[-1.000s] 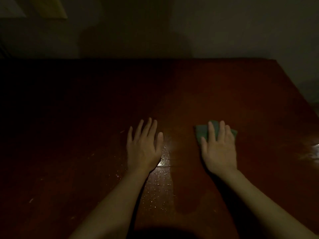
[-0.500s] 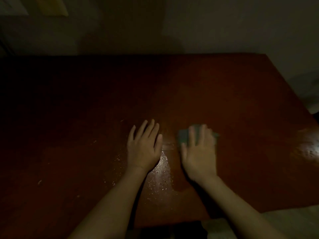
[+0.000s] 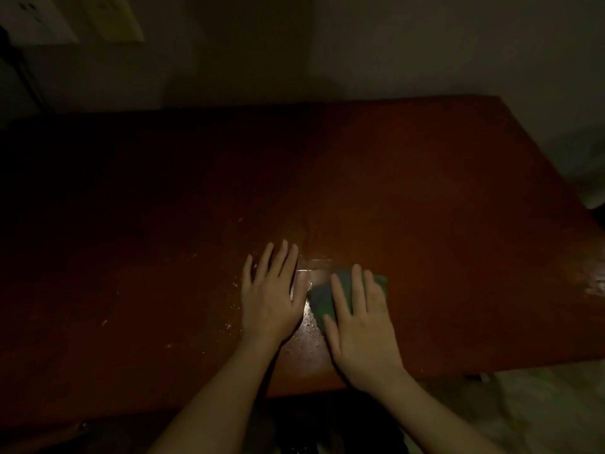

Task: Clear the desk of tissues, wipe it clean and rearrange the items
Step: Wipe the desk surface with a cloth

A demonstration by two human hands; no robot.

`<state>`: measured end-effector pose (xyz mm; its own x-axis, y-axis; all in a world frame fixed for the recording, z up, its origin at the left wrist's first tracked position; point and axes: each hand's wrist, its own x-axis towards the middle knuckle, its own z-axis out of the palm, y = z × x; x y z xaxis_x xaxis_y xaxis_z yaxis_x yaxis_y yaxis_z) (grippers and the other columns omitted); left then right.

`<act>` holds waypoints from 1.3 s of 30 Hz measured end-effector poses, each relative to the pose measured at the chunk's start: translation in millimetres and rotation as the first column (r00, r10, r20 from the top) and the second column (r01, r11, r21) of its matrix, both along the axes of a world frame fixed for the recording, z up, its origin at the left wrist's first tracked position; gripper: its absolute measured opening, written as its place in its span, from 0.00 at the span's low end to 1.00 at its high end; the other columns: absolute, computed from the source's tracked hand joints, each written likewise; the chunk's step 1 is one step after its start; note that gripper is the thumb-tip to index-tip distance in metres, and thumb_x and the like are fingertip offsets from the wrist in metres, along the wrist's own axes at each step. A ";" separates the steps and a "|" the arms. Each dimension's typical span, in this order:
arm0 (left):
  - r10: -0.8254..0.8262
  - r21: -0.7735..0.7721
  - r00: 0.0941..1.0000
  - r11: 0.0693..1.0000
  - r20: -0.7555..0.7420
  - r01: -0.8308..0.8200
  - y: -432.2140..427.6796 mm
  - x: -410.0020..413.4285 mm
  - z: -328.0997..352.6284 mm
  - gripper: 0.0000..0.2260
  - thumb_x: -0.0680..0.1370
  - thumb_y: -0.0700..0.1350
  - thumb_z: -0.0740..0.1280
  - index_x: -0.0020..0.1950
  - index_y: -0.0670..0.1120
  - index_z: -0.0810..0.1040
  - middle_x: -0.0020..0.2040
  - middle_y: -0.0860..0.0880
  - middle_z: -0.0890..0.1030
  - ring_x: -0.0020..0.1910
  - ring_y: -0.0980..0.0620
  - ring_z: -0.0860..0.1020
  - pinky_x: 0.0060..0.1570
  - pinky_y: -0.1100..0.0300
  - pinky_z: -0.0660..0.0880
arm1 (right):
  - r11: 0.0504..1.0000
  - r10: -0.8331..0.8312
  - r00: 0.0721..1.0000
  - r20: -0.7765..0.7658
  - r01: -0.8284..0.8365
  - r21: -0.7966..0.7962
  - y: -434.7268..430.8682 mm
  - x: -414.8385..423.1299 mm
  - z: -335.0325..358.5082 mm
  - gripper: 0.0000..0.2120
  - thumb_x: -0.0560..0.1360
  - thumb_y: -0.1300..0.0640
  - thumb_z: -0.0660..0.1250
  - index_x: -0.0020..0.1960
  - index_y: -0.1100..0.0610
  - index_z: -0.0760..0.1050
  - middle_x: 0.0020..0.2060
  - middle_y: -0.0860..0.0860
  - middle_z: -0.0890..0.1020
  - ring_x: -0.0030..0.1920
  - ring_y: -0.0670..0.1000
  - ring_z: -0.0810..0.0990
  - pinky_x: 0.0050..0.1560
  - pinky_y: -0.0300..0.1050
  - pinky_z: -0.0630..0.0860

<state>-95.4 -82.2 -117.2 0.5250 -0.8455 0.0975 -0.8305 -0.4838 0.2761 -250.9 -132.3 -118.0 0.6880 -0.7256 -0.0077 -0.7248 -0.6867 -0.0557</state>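
Green cloth (image 3: pixel 321 301) lies flat on the worktop (image 3: pixel 425 208), near the front edge, roughly 6 o'clock from the worktop's middle. The right hand (image 3: pixel 360 326) presses down on it, fingers (image 3: pixel 357 285) straight and laid over the cloth, not curled round it; cloth corners show past the fingertips at 12 o'clock and beside the thumb at 9 o'clock. The left hand (image 3: pixel 271 296) sits just beside the cloth at its 9 o'clock, palm down, fingers (image 3: pixel 279 262) spread and relaxed, holding nothing, likely bracing. A wet sheen with droplets (image 3: pixel 307 339) shows between the two hands and runs toward the front edge. Pale specks (image 3: pixel 104 322) are scattered out at 9 o'clock from the left hand. No tissues and no desk items show anywhere on the worktop, though the far left is too dark to read. Judgement: clearing looks done, wiping is under way with the left part unwiped, and rearranging has not begun. A wall plate (image 3: pixel 32 18) sits at the upper left, and pale floor (image 3: pixel 540 404) lies past the front edge. Against the earliest frame, the cloth and right hand have slid toward 9 o'clock, from well apart to just beside the left hand, which has stayed planted. The view has pulled back, so the front edge and floor now show.
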 end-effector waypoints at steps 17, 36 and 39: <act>0.162 -0.070 0.986 0.984 -0.029 -0.164 50.6 -17.8 0.5 0.27 0.81 0.58 0.45 0.75 0.48 0.65 0.75 0.50 0.65 0.76 0.51 0.59 0.75 0.46 0.52 | 0.994 0.111 0.992 -0.054 -0.111 0.016 -4.0 -54.8 0.9 0.29 0.81 0.40 0.40 0.77 0.52 0.53 0.75 0.62 0.57 0.74 0.62 0.57 0.71 0.59 0.60; 0.293 -0.074 0.952 0.955 0.093 -0.287 100.0 26.1 13.8 0.28 0.80 0.61 0.45 0.79 0.53 0.52 0.78 0.53 0.51 0.78 0.51 0.49 0.74 0.46 0.37 | 0.997 -0.068 0.997 -0.036 0.069 0.034 -8.0 0.7 3.8 0.32 0.79 0.43 0.42 0.75 0.61 0.60 0.70 0.71 0.62 0.70 0.70 0.63 0.69 0.63 0.63; 0.260 -0.052 0.962 0.965 0.077 -0.257 94.1 39.1 16.1 0.29 0.79 0.62 0.45 0.79 0.53 0.53 0.79 0.53 0.49 0.78 0.51 0.48 0.74 0.46 0.38 | 0.999 -0.041 0.999 -0.035 0.042 0.017 -6.0 6.7 6.0 0.32 0.79 0.43 0.42 0.76 0.60 0.58 0.71 0.70 0.61 0.71 0.69 0.62 0.70 0.62 0.61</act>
